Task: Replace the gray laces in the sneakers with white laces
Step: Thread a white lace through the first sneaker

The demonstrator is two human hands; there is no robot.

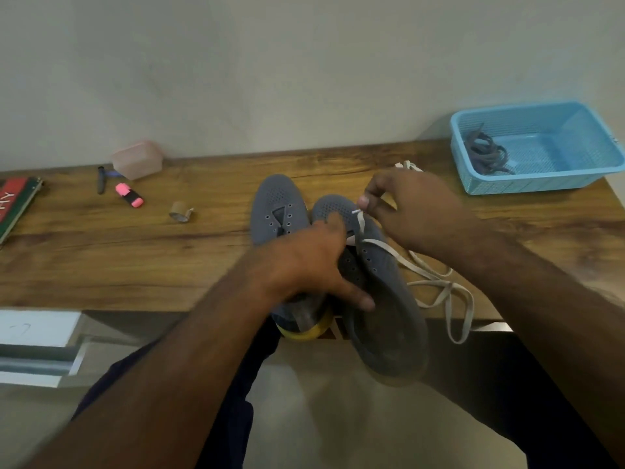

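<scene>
Your left hand (314, 258) grips the nearer sneaker (378, 292) across its throat, fingers curled over the eyelet rows, thumb low on the inner side. That shoe hangs partly off the worktop (203, 252) edge, heel toward you.

Left to right across the wood-grain worktop:
- red and green book (13, 204) at the far left edge
- dark pen (100, 180), translucent pink box (137, 159), pink highlighter (129, 195), small tape stub (180, 211)
- second sneaker (279, 208), unlaced, eyelets bare, toe toward the wall
- held sneaker, white lace (436, 282) just started near the toe
- your right hand (416, 211) pinching the lace tip above the toe-end eyelets
- blue mesh basket (537, 147) with the gray laces (487, 154) heaped in its left corner

Risks, as I judge them:
- Shoe overhangs the edge; a slack left grip would let it tip to the floor.
- Loose lace loops trail past the edge on the right and could snag your forearm or tangle.
- Pulling one end too hard could leave the two ends uneven.

Materials: sneakers are gray knit, soft, perforated at the toe, punched eyelets, yellow at the heel. Lace is flat, limp, off-white, with a stiff tip. Basket is rigid plastic lattice.
</scene>
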